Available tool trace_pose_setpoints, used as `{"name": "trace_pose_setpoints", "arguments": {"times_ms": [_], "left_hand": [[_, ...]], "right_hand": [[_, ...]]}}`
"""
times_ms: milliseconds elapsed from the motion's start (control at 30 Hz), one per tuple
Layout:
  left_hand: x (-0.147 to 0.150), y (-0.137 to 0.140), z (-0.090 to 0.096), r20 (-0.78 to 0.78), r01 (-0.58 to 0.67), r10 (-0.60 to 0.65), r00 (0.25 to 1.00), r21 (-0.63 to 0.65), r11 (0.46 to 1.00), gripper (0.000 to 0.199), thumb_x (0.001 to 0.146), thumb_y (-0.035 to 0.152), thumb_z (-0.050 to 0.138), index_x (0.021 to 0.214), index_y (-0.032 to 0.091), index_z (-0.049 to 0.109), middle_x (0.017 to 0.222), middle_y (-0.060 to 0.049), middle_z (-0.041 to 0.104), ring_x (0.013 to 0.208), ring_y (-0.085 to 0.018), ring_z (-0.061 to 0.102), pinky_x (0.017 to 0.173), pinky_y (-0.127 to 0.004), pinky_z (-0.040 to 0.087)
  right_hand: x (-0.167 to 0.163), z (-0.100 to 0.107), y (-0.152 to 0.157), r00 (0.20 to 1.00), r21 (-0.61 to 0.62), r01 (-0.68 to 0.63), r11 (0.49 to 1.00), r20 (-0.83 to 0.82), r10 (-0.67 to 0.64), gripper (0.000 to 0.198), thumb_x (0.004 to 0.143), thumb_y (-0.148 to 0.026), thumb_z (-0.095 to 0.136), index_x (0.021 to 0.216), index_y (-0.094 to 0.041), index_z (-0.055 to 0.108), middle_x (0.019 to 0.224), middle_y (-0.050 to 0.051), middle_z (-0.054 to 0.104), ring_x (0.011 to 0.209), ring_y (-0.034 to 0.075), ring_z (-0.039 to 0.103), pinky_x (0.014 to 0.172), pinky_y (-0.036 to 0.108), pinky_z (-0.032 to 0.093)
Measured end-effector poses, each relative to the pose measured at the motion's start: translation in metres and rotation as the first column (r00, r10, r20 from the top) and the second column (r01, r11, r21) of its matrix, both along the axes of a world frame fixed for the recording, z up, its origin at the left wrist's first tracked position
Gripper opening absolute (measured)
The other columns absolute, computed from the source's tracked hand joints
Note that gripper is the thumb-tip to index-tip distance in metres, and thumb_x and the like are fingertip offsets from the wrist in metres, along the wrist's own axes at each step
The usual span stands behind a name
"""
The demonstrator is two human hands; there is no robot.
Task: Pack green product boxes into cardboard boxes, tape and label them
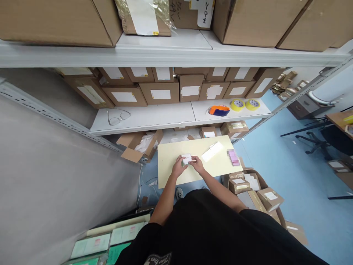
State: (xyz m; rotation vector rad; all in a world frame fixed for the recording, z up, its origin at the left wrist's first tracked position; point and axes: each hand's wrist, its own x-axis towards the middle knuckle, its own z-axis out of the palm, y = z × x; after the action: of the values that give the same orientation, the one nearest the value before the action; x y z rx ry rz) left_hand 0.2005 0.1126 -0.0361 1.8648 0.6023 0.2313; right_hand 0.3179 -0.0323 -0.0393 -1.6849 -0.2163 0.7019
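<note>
Over the pale yellow tabletop (171,149), my left hand (179,166) is closed around the left side of a small white packet (186,159). A bit of green shows at its lower edge; what exactly it is I cannot make out. From the right, the fingers of my right hand (196,163) pinch the packet's near right edge. To the right of my hands lies a flat white strip of paper (212,151). A pinkish-purple item (233,157), blurred by pixels, rests at the table's right end.
Ahead, a white shelf (154,115) bears labelled cardboard boxes (160,93), eyeglasses (119,117), an orange-and-blue tape dispenser (219,110) and yellow tape rolls (237,105). An open carton (142,145) stands left of the table. Packed parcels (259,193) crowd the lower right.
</note>
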Motion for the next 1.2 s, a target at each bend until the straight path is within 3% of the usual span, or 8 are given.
{"name": "trace_pose_setpoints", "arguments": {"times_ms": [233, 333, 533, 633, 767, 1067, 1200], "left_hand": [[0.004, 0.007, 0.008, -0.005, 0.045, -0.045, 0.999, 0.090, 0.995, 0.040, 0.088, 0.017, 0.067, 0.126, 0.027, 0.069, 0.147, -0.009, 0.059, 0.135, -0.030, 0.058, 0.116, -0.045, 0.044], [0.004, 0.007, 0.007, -0.013, 0.065, -0.064, 0.998, 0.099, 0.993, 0.039, 0.087, 0.017, 0.069, 0.126, 0.025, 0.070, 0.150, -0.010, 0.057, 0.134, -0.031, 0.058, 0.115, -0.045, 0.045], [0.006, -0.002, -0.007, 0.033, -0.014, 0.014, 0.999, -0.014, 1.000, 0.030, 0.092, 0.027, 0.063, 0.121, 0.026, 0.072, 0.156, -0.009, 0.051, 0.144, -0.028, 0.049, 0.118, -0.043, 0.043], [0.007, -0.004, -0.011, 0.050, -0.056, 0.060, 0.997, -0.086, 0.995, 0.029, 0.094, 0.029, 0.060, 0.119, 0.026, 0.073, 0.154, -0.009, 0.053, 0.145, -0.027, 0.048, 0.118, -0.042, 0.042], [0.004, -0.003, -0.013, 0.066, -0.080, 0.090, 0.994, -0.143, 0.987, 0.039, 0.095, 0.030, 0.058, 0.133, 0.027, 0.065, 0.153, -0.010, 0.054, 0.139, -0.027, 0.054, 0.115, -0.043, 0.045], [0.000, -0.001, -0.013, 0.068, -0.069, 0.078, 0.995, -0.117, 0.991, 0.047, 0.089, 0.018, 0.060, 0.134, 0.028, 0.063, 0.158, -0.007, 0.050, 0.145, -0.026, 0.048, 0.118, -0.042, 0.042], [0.001, 0.004, -0.014, 0.051, -0.110, 0.120, 0.991, -0.171, 0.979, 0.049, 0.089, 0.021, 0.060, 0.137, 0.031, 0.062, 0.158, -0.005, 0.052, 0.141, -0.027, 0.053, 0.115, -0.042, 0.045]], "right_hand": [[-0.001, 0.000, 0.000, 0.998, 0.008, -0.014, 1.000, 0.066, 0.013, 0.043, 0.068, -0.039, 0.073, 0.108, -0.025, 0.066, 0.108, 0.004, 0.072, 0.087, 0.020, 0.068, 0.088, 0.037, 0.055], [-0.001, 0.001, 0.002, 0.998, -0.024, 0.020, 1.000, 0.062, -0.018, 0.038, 0.070, -0.043, 0.073, 0.102, -0.025, 0.066, 0.104, 0.003, 0.073, 0.091, 0.022, 0.068, 0.089, 0.037, 0.054], [-0.003, 0.004, 0.005, 0.996, -0.125, 0.073, 0.989, -0.047, -0.080, 0.038, 0.070, -0.046, 0.075, 0.101, -0.025, 0.066, 0.089, 0.002, 0.073, 0.087, 0.022, 0.068, 0.079, 0.034, 0.052], [-0.005, 0.005, 0.007, 0.984, -0.140, 0.076, 0.987, -0.152, -0.097, 0.039, 0.072, -0.046, 0.076, 0.103, -0.024, 0.065, 0.092, 0.003, 0.074, 0.083, 0.021, 0.068, 0.076, 0.033, 0.052], [-0.008, 0.007, 0.008, 0.971, -0.127, 0.068, 0.990, -0.220, -0.095, 0.040, 0.072, -0.049, 0.078, 0.100, -0.024, 0.065, 0.102, 0.006, 0.075, 0.088, 0.022, 0.071, 0.077, 0.032, 0.052], [-0.013, 0.001, 0.014, 0.988, -0.171, 0.057, 0.984, -0.134, -0.081, 0.048, 0.069, -0.053, 0.076, 0.104, -0.022, 0.070, 0.105, 0.006, 0.074, 0.095, 0.023, 0.066, 0.077, 0.031, 0.050], [-0.011, 0.000, 0.026, 0.993, -0.152, 0.029, 0.988, -0.107, -0.046, 0.050, 0.066, -0.053, 0.075, 0.105, -0.021, 0.072, 0.092, 0.005, 0.075, 0.085, 0.021, 0.065, 0.076, 0.031, 0.050]]}}
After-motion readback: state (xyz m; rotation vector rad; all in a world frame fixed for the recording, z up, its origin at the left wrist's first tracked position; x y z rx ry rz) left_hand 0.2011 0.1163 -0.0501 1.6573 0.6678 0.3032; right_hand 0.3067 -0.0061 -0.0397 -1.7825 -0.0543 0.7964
